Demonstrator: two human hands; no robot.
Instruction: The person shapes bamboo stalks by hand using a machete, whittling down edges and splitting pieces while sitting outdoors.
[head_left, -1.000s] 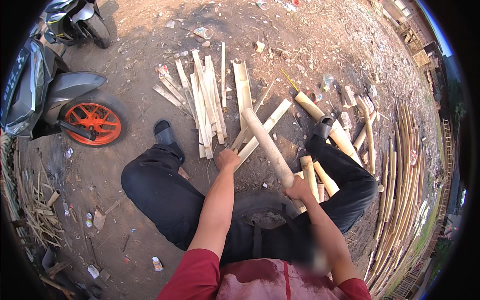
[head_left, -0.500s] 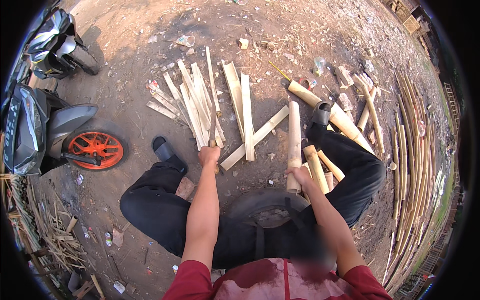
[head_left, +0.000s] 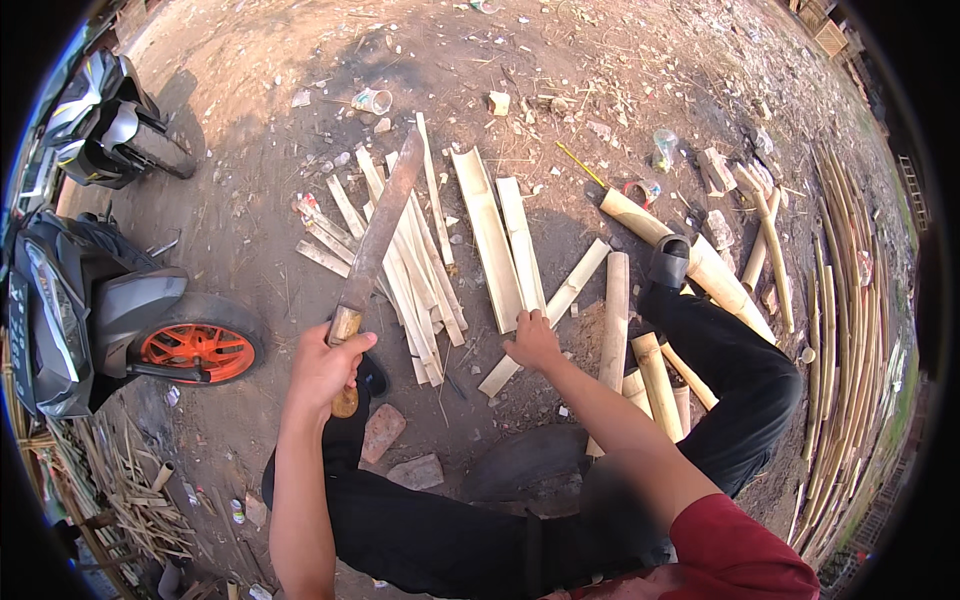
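My left hand (head_left: 325, 370) is closed round the wooden handle of a machete (head_left: 385, 220), its long, dull brown blade pointing up and away over a fan of pale bamboo strips (head_left: 415, 290). My right hand (head_left: 533, 342) reaches forward, its fingers curled over the near end of a split bamboo piece (head_left: 518, 235), which they partly hide. Just left of that piece lies a wider, trough-shaped half of bamboo (head_left: 485, 230). Another split length (head_left: 575, 285) slants beneath my right hand. To the right of my right forearm is a whole bamboo tube (head_left: 614, 320).
Short bamboo tubes (head_left: 655, 375) stand by my right leg. A thick bamboo pole (head_left: 710, 270) lies under my right sandal (head_left: 670, 262). A tyre (head_left: 525, 465) is between my legs. Motorbikes (head_left: 100, 310) stand at left; long poles (head_left: 840, 330) lie at right.
My right hand has let go of the bamboo tube and moved left and forward to the split piece. My left hand has swung left, and the machete blade now shows its broad side.
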